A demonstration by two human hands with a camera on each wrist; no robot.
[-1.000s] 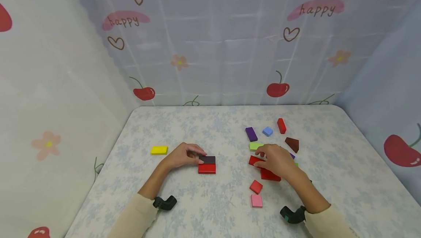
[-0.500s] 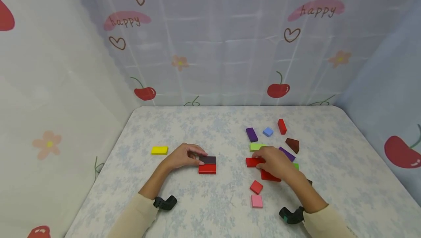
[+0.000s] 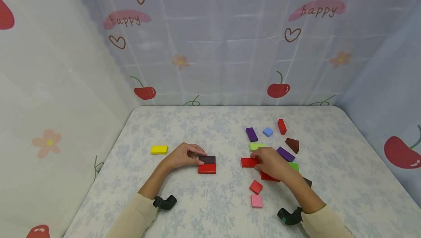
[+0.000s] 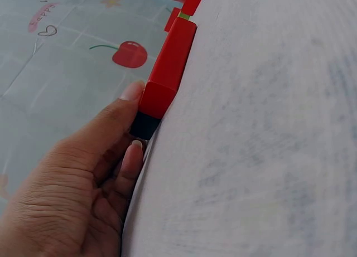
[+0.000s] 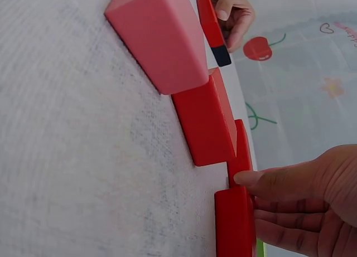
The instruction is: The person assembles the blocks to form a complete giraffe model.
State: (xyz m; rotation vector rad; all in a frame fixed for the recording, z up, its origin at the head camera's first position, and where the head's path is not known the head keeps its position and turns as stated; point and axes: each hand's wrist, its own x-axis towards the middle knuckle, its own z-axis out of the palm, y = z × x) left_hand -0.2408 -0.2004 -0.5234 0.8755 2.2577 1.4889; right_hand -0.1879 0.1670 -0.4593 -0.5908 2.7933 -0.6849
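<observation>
The left hand (image 3: pixel 182 156) pinches the left end of a dark block (image 3: pixel 208 159), its thumb close to the seam with a red slab (image 3: pixel 207 169). That slab touches the dark block along its near side.

The right hand (image 3: pixel 271 162) has thumb and fingers on the right end of a red bar (image 3: pixel 249 162), gripping it; the bar sticks out to the left from the fingertips, level with the pair across the table (image 3: pixel 227 128). A red block (image 3: pixel 269 176) lies just nearer the person, partly hidden by this hand; whether it touches the bar I cannot tell.

Counting everything, five pieces are red, including a small red square (image 3: pixel 255 187) and a narrow red piece (image 3: pixel 281 126) at the back. There are two purple blocks (image 3: pixel 285 154), two green blocks (image 3: pixel 294 166), one blue block (image 3: pixel 268 132), one brown block (image 3: pixel 292 144), one pink block (image 3: pixel 256 201), one yellow block (image 3: pixel 159 150) and two dark pieces, the second dark piece (image 3: pixel 307 182) partly covered by the right forearm.

The red bar's long axis runs left to right, its free end pointing toward the dark block. The dark block and the slab also run left to right, parallel to each other.
</observation>
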